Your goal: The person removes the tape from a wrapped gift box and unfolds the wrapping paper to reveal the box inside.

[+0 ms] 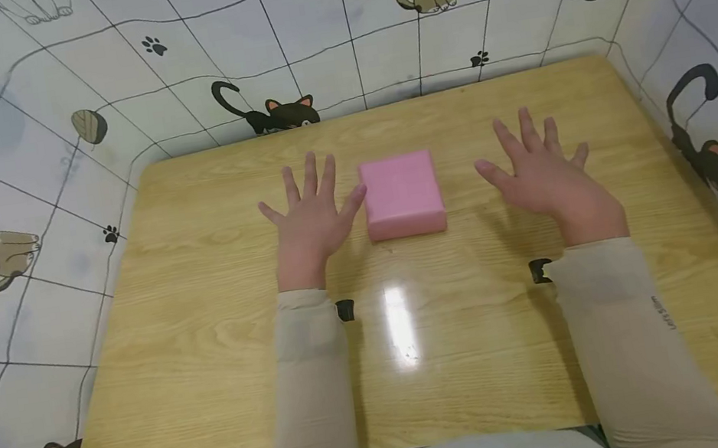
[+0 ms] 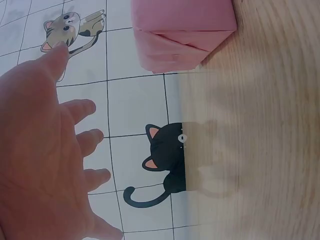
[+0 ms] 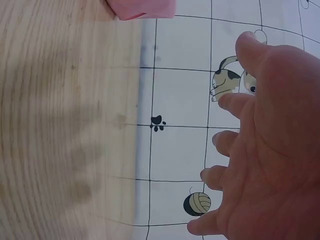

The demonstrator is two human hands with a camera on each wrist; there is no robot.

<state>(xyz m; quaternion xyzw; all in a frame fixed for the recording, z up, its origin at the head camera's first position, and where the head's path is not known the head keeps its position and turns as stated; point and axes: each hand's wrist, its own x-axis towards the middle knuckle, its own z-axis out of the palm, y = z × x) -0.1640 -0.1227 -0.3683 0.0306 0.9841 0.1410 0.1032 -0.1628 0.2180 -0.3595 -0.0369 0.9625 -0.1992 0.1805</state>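
Observation:
A pink wrapped box (image 1: 402,196) lies on the wooden table, between the two hands. Its folded paper end shows in the left wrist view, where the pink box (image 2: 182,30) is at the top. My left hand (image 1: 312,225) is just left of the box, fingers spread, with the thumb tip right at the box's left edge in the head view. Off to the right, my right hand (image 1: 543,177) is held palm down with spread fingers, apart from the box. Both hands hold nothing. A corner of the box (image 3: 142,7) shows at the top of the right wrist view.
The wooden table (image 1: 214,369) has walls with cat drawings on its left, back and right sides. A bright light reflection lies on the tabletop in front of the box. Beige sleeves (image 1: 316,385) cover both forearms, with a small black piece (image 1: 346,310) at the left wrist.

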